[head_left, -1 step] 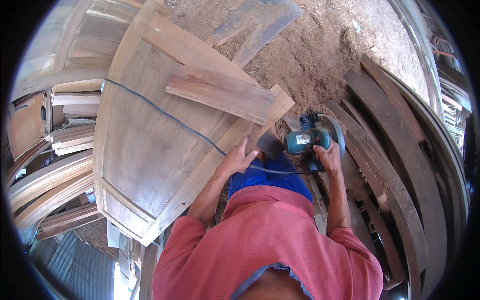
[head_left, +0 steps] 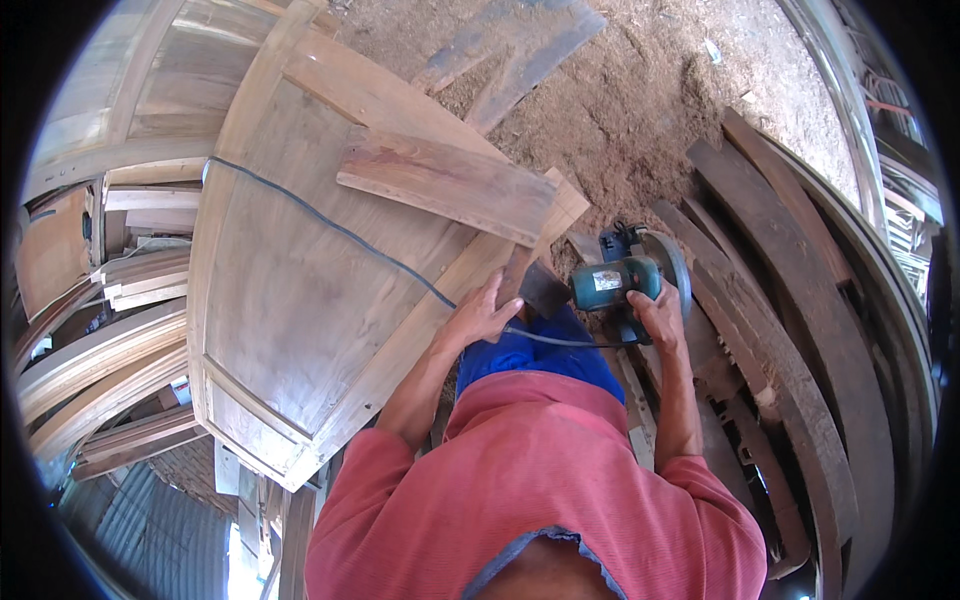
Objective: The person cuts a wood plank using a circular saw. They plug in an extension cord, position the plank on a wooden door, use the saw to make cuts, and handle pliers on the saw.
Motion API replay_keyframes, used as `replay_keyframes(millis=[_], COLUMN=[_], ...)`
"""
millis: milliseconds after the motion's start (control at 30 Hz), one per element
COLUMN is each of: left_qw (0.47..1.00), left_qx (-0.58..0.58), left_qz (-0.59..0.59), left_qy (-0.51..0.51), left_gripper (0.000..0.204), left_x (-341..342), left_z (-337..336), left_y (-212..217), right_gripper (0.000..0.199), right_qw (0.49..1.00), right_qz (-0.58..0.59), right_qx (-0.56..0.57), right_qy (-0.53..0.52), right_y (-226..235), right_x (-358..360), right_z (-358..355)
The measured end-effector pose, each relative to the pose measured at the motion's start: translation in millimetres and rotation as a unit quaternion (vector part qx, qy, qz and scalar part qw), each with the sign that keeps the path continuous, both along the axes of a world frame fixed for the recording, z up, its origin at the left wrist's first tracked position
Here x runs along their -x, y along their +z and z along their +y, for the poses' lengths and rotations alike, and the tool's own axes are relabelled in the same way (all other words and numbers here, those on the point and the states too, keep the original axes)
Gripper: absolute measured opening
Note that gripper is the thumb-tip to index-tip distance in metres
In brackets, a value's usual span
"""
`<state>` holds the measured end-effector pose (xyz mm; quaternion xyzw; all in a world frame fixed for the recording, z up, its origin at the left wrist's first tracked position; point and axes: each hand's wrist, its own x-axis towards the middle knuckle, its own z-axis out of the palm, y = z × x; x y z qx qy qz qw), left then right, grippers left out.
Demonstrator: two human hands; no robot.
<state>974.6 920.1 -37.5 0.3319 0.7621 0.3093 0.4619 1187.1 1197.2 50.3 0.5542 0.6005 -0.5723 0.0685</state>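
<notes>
My right hand (head_left: 658, 313) is closed round the handle of a teal circular saw (head_left: 612, 283), whose round guard lies on its right side. Thumb and fingers spread, my left hand (head_left: 484, 312) rests against a narrow brown wood strip (head_left: 514, 272); whether it grips the strip is hard to tell. Just beyond, a reddish-brown board (head_left: 447, 187) lies across a large panelled wooden door (head_left: 330, 240). A dark block (head_left: 543, 288) sits between the strip and the saw. The grey power cord (head_left: 330, 222) crosses the door, passes by my left hand and reaches the saw.
Dark, heavy planks (head_left: 800, 270) are stacked along the right. Sawdust (head_left: 640, 110) covers the ground ahead, with a greyish board (head_left: 535, 60) on it. Piled timber (head_left: 120, 370) fills the left side. A pale board end (head_left: 568, 203) sticks out beyond the door's edge.
The reddish-brown board has shifted slightly to the right, and my left hand has moved a little the same way. The saw and my right hand stay almost in place.
</notes>
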Motion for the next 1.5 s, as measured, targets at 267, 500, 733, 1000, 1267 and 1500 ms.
replay_keyframes(millis=[267,500,733,1000,1267,1500], left_qw=[0.955,0.926,0.911,0.978,0.972,0.962], left_qx=[0.179,0.106,0.326,0.134,0.108,0.269], left_qz=[-0.052,0.061,-0.013,0.149,0.18,0.015], left_qy=[-0.23,-0.357,-0.252,-0.062,-0.108,-0.042], left_gripper=[0.081,0.072,0.066,0.053,0.065,0.068], left_x=[1,-19,-34,-49,-57,-73], left_z=[-6,-61,-37,-44,-46,-52], left_y=[20,31,44,26,25,18], right_gripper=[0.023,0.026,0.025,0.025,0.025,0.023], right_qw=[0.996,0.993,0.997,0.998,0.998,0.999], right_qz=[0.016,0.024,0.004,-0.013,-0.002,-0.005], right_qx=[0.033,0.042,0.053,0.04,0.04,0.03], right_qy=[-0.077,-0.108,-0.055,-0.046,-0.054,-0.034], right_y=[-7,-24,-35,-33,-34,-34], right_x=[-16,-15,-9,-2,-4,-5], right_z=[-10,-22,-30,-28,-23,-19])
